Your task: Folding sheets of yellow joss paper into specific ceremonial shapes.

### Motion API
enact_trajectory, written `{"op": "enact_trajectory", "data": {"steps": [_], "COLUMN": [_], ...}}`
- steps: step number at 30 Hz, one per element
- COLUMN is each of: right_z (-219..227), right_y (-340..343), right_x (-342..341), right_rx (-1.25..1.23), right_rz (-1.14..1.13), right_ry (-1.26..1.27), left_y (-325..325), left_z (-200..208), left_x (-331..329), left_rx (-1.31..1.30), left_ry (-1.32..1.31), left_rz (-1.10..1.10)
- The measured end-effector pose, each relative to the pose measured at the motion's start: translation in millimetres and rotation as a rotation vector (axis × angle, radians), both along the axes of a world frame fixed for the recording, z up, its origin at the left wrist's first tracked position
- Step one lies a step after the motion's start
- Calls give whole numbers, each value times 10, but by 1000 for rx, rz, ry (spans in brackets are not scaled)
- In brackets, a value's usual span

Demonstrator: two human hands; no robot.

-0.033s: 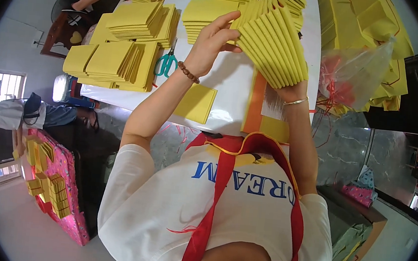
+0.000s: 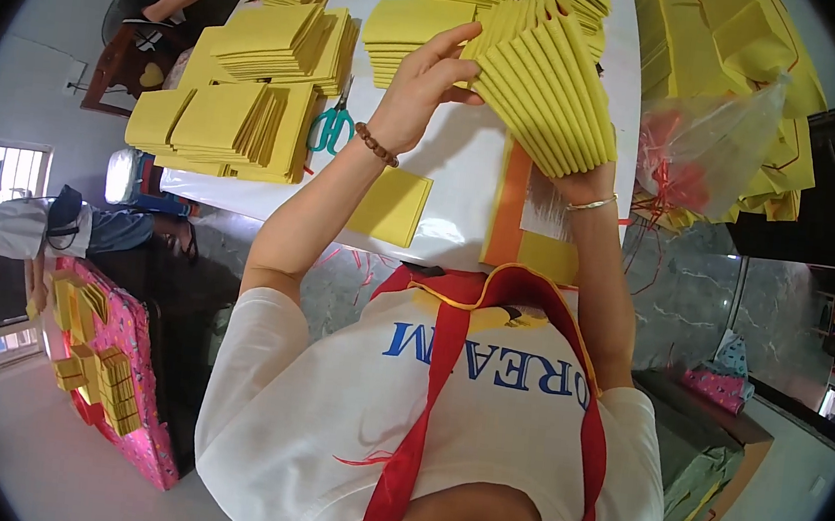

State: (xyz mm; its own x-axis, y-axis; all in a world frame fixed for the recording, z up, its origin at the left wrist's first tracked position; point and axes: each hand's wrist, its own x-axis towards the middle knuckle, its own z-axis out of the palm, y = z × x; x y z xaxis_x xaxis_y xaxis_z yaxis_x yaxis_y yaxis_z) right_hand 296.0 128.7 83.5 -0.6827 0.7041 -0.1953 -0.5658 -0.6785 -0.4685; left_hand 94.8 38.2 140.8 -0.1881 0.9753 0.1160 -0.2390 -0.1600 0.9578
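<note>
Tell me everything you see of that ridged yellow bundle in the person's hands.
The yellow bundle looks like folded paper, with many narrow, rounded ridges side by side. It is held tilted over the white table. The right hand supports its lower end; the left hand touches its left edge.

Legible text: one row of large blue capital letters (image 2: 508, 366), inverted in view, on the white T-shirt (image 2: 323, 402) beyond the bench's (image 2: 445, 231) near edge, crossed by red straps (image 2: 409, 451).
</note>
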Motion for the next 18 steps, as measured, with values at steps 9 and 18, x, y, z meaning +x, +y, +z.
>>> {"op": "enact_trajectory", "data": {"steps": [9,18], "right_z": [-102,-228], "right_y": [187,290], "right_x": [207,194], "right_rx": [98,79], "right_rz": [54,85], "right_ry": [98,26], "left_y": [87,104], "left_z": [8,11], "left_x": [119,151], "left_rx": [-92,-171], "left_ry": [91,64], "left_rz": [21,47]}}
